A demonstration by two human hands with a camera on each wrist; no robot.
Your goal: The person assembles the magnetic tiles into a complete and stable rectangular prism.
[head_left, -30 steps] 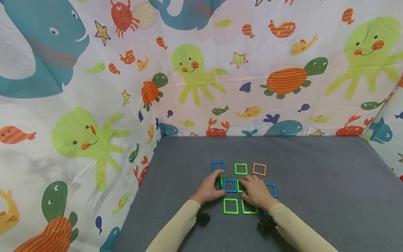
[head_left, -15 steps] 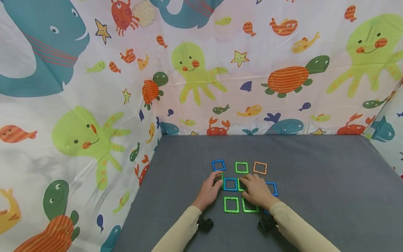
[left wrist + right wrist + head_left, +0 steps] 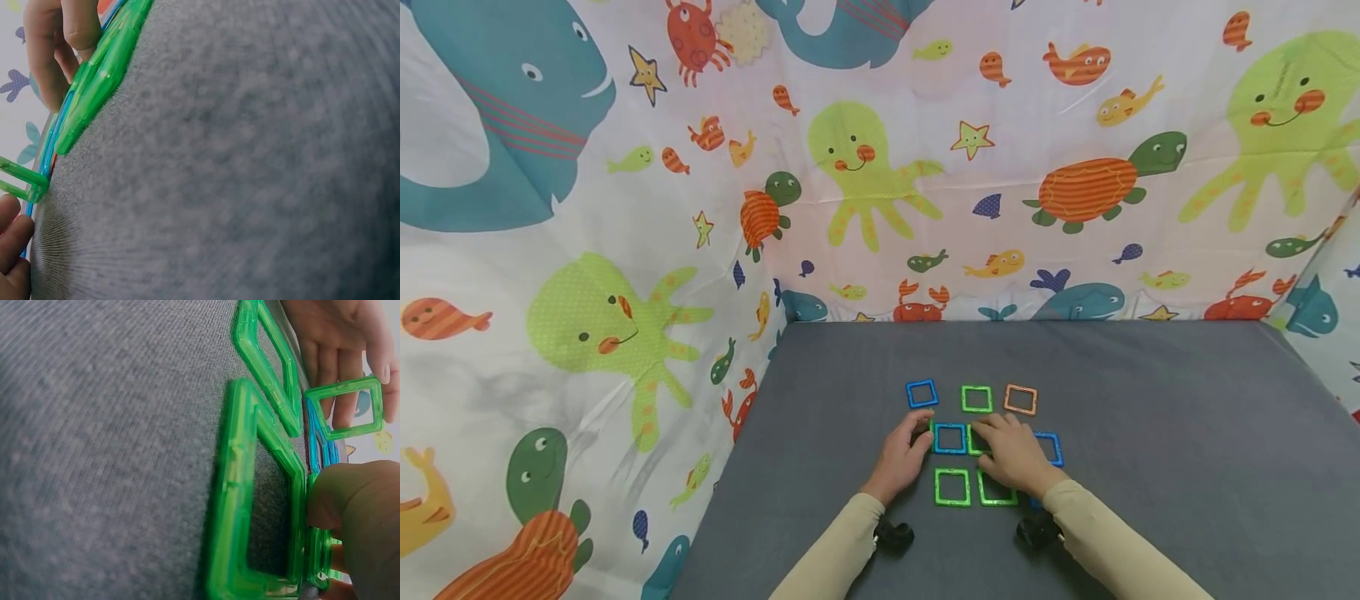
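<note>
Thin green edge in the head view, an upright green square magnetic tile (image 3: 342, 387) stands at the left side of a flat blue magnetic tile (image 3: 951, 452). My left hand (image 3: 902, 458) is on its outer side; in the right wrist view, fingers show through its opening and the thumb lies by its upper corner. My right hand (image 3: 1017, 457) holds a flat green magnetic tile (image 3: 970, 440) beside the blue one, thumb on the near edge and fingers farther over. Part of that tile is hidden under the hand.
Two green tiles, left (image 3: 952, 503) and right (image 3: 997, 503), lie nearer me. Behind are a blue tile (image 3: 922, 405), a green tile (image 3: 977, 411) and an orange tile (image 3: 1020, 412). Another blue tile (image 3: 1057, 451) lies right of my right hand. Grey cloth (image 3: 1187, 467) covers the table.
My left thumb has moved up from the near end of the upright green tile, closer to the index finger, along the outer side. My right hand has stayed in place.
</note>
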